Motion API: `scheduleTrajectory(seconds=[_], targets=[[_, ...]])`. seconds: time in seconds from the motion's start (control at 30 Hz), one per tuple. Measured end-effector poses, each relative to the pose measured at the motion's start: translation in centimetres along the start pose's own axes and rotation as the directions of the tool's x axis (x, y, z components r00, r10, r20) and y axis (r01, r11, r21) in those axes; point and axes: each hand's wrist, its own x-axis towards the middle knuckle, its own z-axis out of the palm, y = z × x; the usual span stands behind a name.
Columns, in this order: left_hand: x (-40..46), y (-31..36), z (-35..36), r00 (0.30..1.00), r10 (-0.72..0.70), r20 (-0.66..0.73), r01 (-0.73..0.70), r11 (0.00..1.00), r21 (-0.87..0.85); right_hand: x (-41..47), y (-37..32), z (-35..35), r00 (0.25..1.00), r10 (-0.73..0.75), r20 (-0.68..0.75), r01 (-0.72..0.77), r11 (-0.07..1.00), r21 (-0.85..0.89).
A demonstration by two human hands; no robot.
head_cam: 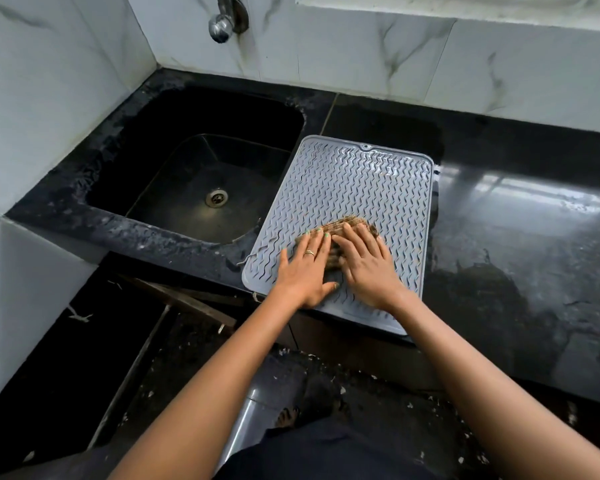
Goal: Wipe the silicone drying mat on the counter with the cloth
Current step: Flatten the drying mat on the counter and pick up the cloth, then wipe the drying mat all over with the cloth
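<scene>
A grey silicone drying mat [354, 188] with wavy ridges lies on the black counter [520, 216], its near edge hanging slightly over the counter front. A brownish folded cloth [349, 224] rests on the mat's near half. My left hand [307, 268] and my right hand [366, 263] lie flat side by side on the cloth, fingers spread, pressing it onto the mat. Most of the cloth is hidden under the hands.
A black sink [201, 174] with a metal drain sits left of the mat. A chrome tap [222, 24] sticks out of the marble wall above it. The counter right of the mat looks wet and shiny. Debris litters the floor below.
</scene>
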Motion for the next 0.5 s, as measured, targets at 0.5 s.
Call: scheduleTrajectory(seconds=[0.5], targets=[[1.7,2.9,-0.7,0.78,-0.065,-0.622,-0.088,0.973,-0.212,-1.7,0.1,-3.3,0.703,0.703,0.11,-0.188,0.035,0.981]])
